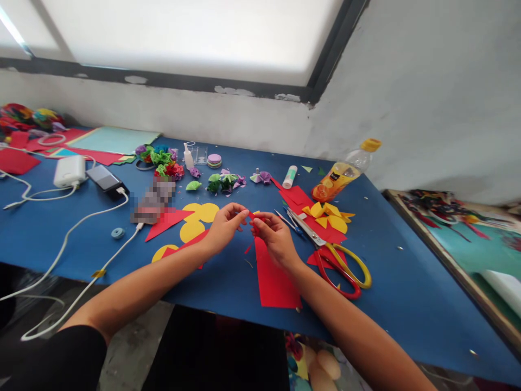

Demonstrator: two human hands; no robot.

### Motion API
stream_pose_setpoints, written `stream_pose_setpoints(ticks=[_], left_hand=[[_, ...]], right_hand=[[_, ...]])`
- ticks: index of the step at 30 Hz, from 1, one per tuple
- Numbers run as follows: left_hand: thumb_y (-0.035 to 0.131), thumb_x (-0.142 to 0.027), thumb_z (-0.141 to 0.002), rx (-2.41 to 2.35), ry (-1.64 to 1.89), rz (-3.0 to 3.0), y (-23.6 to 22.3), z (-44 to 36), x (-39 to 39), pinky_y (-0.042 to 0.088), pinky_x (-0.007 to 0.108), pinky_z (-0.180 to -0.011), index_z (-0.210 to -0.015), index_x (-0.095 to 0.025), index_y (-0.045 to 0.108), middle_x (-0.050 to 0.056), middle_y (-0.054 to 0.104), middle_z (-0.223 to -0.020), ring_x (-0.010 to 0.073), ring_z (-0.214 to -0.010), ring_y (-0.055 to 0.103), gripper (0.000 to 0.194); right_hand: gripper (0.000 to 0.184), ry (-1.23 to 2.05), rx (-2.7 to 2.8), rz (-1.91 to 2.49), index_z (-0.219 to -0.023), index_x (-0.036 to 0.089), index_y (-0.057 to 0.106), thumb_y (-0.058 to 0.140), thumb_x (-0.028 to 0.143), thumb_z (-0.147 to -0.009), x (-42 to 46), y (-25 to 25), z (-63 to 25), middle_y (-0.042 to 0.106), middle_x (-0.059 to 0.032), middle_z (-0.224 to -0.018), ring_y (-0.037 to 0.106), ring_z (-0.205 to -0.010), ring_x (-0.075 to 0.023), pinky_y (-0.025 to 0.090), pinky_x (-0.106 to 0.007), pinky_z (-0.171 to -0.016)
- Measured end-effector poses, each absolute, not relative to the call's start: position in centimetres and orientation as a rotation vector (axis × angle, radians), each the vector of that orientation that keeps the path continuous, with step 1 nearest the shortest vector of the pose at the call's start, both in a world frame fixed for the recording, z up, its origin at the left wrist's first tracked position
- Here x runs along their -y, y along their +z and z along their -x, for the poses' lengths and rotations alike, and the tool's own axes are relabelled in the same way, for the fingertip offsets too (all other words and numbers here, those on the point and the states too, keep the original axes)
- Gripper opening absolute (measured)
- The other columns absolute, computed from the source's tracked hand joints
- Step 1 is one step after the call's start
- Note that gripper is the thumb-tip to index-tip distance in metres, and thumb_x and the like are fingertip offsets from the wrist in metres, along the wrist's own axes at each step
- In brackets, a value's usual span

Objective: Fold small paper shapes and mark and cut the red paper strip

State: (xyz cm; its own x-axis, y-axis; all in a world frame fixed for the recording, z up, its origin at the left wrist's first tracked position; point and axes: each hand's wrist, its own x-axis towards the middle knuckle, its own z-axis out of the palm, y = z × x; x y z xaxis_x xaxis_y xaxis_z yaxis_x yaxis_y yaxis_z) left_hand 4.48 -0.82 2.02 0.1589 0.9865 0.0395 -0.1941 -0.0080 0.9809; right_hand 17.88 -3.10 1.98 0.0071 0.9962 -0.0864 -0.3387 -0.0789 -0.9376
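Observation:
Over the blue table, my left hand (228, 224) pinches one end of a small piece of red paper (251, 216). The other end is between the fingers of my right hand (277, 239), so both hands are closed on it. How the piece is folded is hidden by my fingers. Under my right wrist lies a red paper strip (277, 279). Yellow paper circles (192, 231) and red paper scraps (169, 221) are beside my left hand. To the right of my right hand rest large scissors (325, 247) with red and yellow handles, near a blue pen (293, 224).
Folded yellow paper pieces (330, 213), a glue stick (290, 177) and a juice bottle (344, 172) stand or lie at the right. Green and purple paper flowers (226, 182) sit at the back. Phones (106, 179), a power bank (70, 171) and white cables (77, 228) occupy the left.

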Motion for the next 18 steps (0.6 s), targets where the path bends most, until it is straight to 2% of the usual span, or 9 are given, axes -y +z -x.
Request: stream_pose_setpoints(ticks=[7,14,18], left_hand=[[0.063,-0.036,-0.070,-0.945,1.207,-1.113,2.29,-4.42,0.83,0.042,0.018,-0.052,-0.077,-0.015,0.054,-0.002,0.055,-0.068,0.0075,-0.060,0.052,0.024],[0.063,-0.037,-0.068,-0.990,1.215,-1.104,2.92,-4.21,0.76,0.042,0.019,-0.052,-0.076,-0.015,0.054,-0.003,0.053,-0.066,0.0074,-0.059,0.051,0.025],[0.063,-0.037,-0.069,-1.002,1.225,-1.120,3.00,-4.08,0.69,0.042,0.019,-0.052,-0.075,-0.015,0.054,-0.003,0.053,-0.065,0.0071,-0.057,0.050,0.024]], right_hand=[[0.032,1.401,0.865,1.058,-0.079,0.021,0.069,0.081,0.035,-0.053,3.03,1.88,-17.90,0.068,0.0013,-0.068,0.060,-0.058,-0.0088,0.048,-0.022,-0.060],[0.031,1.409,0.862,1.086,-0.077,0.020,0.069,0.081,0.035,-0.052,3.04,2.08,-17.87,0.067,0.0010,-0.064,0.063,-0.064,-0.0123,0.049,-0.024,-0.059],[0.031,1.433,0.861,1.113,-0.075,0.019,0.070,0.081,0.036,-0.052,3.12,2.12,-17.83,0.069,0.0001,-0.067,0.062,-0.060,-0.0109,0.048,-0.023,-0.058]])
